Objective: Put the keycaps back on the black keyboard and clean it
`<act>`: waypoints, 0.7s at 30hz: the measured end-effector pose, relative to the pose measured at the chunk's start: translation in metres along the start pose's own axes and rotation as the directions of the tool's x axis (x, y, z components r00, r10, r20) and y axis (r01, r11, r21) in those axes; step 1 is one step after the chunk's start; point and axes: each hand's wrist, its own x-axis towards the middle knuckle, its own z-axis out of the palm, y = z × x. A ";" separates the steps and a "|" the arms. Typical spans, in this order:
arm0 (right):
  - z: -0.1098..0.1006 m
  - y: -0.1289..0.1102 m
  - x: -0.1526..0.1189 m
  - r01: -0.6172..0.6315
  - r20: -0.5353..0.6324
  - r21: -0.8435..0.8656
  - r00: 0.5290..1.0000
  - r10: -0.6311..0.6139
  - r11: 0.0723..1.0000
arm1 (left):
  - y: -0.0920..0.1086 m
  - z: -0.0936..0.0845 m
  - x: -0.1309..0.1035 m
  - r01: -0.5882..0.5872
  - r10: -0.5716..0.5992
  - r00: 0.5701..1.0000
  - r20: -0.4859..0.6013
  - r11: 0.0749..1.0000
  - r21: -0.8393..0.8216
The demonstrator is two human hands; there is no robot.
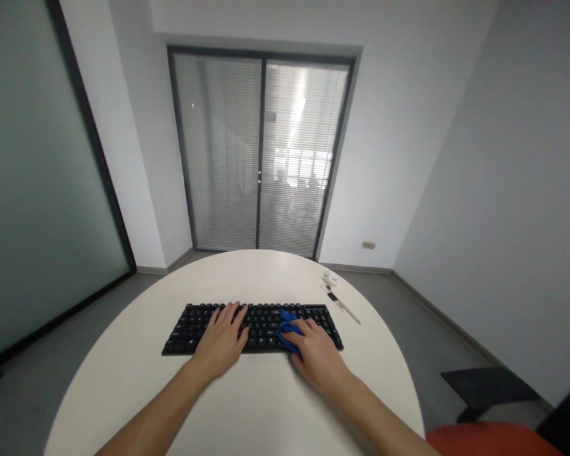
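A black keyboard (261,342) lies flat on a round white table (247,405). My left hand (221,342) rests on the left-middle part of the keyboard, its fingers spread over the keys and holding nothing. Over the right part of the keys, my right hand (317,351) has its fingers curled on a bunched blue cloth (285,329). The cloth touches the keys and sticks out past the fingertips on the left. Some keys are hidden under both hands.
Near the table's right edge lie a thin pale stick (350,311) with a dark piece at one end and some small white items (330,278). A chair with a red seat (494,440) and black armrest (491,385) stands at the lower right. Glass panels with blinds (228,158) stand beyond.
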 end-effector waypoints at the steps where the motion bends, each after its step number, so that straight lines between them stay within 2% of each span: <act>1: 0.000 0.005 -0.004 -0.033 -0.017 -0.011 0.999 0.033 0.999 | 0.000 -0.001 0.000 0.000 0.000 1.000 0.007 1.000 -0.004; 6: 0.000 0.027 -0.018 -0.207 -0.104 -0.015 0.973 0.204 0.978 | 0.000 -0.003 0.000 0.001 0.000 1.000 0.019 1.000 -0.019; 10: 0.000 0.036 -0.017 -0.304 -0.145 -0.010 0.943 0.299 0.953 | 0.000 -0.004 0.001 0.003 -0.002 1.000 0.024 1.000 -0.019; 15: -0.002 0.055 0.001 -0.380 -0.185 -0.081 0.914 0.361 0.921 | -0.001 -0.003 0.002 -0.021 0.022 0.999 0.033 1.000 -0.014; 21: -0.001 0.083 0.038 -0.419 -0.163 -0.090 0.901 0.402 0.904 | -0.001 -0.003 0.002 -0.023 0.023 0.998 0.051 1.000 -0.008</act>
